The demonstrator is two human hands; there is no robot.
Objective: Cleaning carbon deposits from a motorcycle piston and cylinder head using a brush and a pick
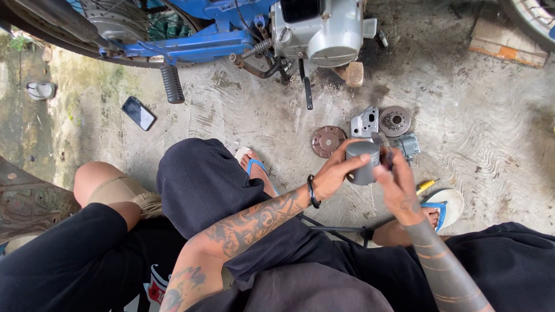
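My left hand point(335, 172) grips a grey metal cylinder point(363, 162), shaped like an engine piston, from its left side. My right hand point(400, 186) touches the cylinder's right side and pinches a small thin metal piece point(382, 143) against its top edge. Both hands hover above the concrete floor, just in front of a cluster of engine parts. A black band sits on my left wrist.
On the floor lie a reddish round plate point(327, 141), a grey bracket point(365, 122), a toothed disc point(395, 121), a small grey casting point(409, 144) and a yellow tool point(426, 185). A blue motorcycle point(196, 43) stands ahead; a phone point(139, 112) lies left. Another person's knee point(101, 179) is at left.
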